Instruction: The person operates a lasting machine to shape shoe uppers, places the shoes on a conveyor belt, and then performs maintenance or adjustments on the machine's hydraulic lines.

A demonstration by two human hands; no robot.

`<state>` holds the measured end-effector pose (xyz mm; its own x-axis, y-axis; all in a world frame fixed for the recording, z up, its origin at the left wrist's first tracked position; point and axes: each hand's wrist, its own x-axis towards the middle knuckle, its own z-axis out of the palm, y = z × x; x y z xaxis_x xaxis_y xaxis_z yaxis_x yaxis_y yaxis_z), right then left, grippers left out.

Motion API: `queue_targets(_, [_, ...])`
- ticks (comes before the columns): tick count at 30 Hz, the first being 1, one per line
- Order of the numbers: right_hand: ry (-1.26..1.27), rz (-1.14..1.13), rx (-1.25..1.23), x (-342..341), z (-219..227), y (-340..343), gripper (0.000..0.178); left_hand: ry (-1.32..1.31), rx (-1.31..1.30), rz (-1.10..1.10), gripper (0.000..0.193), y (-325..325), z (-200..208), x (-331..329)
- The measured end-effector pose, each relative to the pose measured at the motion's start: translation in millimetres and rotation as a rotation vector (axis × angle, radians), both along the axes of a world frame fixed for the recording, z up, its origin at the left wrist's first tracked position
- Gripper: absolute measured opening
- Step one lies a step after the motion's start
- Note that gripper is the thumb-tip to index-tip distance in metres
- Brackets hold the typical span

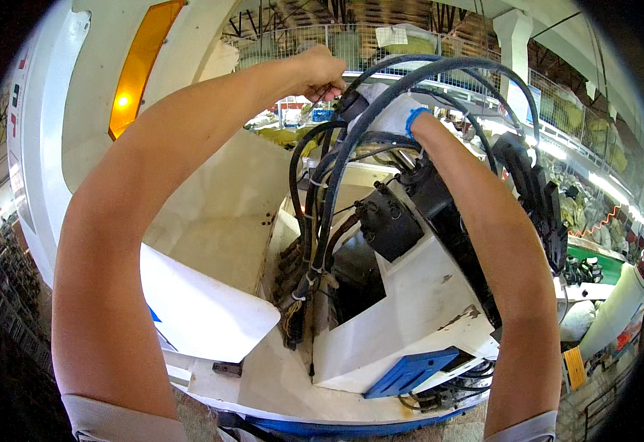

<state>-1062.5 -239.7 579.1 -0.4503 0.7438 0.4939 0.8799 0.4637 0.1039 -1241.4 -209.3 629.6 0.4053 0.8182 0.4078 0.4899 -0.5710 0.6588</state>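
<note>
Both my arms reach up and forward over a white machine (381, 339). My bare left hand (323, 74) is raised at the top middle, its fingers curled together; what they hold, if anything, is too small to make out. Just below and right of it is a black cylindrical fitting (351, 105) among the hoses. My right hand (390, 116) wears a white glove with a blue cuff and is close beside that fitting. Black hoses (344, 151) arch in front of the glove and hide its fingers, so its grip does not show.
Black motor-like blocks (388, 221) sit in the machine's open body, with bundled cables (292, 295) beside them. A blue vented panel (410, 372) is low on the front. An orange translucent window (141, 70) stands at upper left. Wire-mesh railing (440, 44) runs behind.
</note>
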Motion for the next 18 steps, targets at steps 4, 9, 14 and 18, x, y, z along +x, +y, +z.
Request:
queue_targets(4, [0.000,0.017,0.102,4.2,-1.8,4.5,0.073,-0.220,0.059,0.104,0.019,8.9,7.6,-12.1])
queue_targets(9, [0.022,0.026,0.003,0.4,1.9,1.4,0.073,-0.109,-0.087,-0.024,0.024,9.7,-1.0,-41.7])
queue_targets(14, [0.106,0.059,-0.085,3.9,-0.2,-13.3,0.050,0.187,0.098,-0.085,0.044,-9.7,-22.2,-28.5])
queue_targets(18, [0.159,-0.025,-0.238,-3.6,8.1,-54.3,0.030,0.276,0.215,-0.191,0.043,-5.5,-21.4,-21.2])
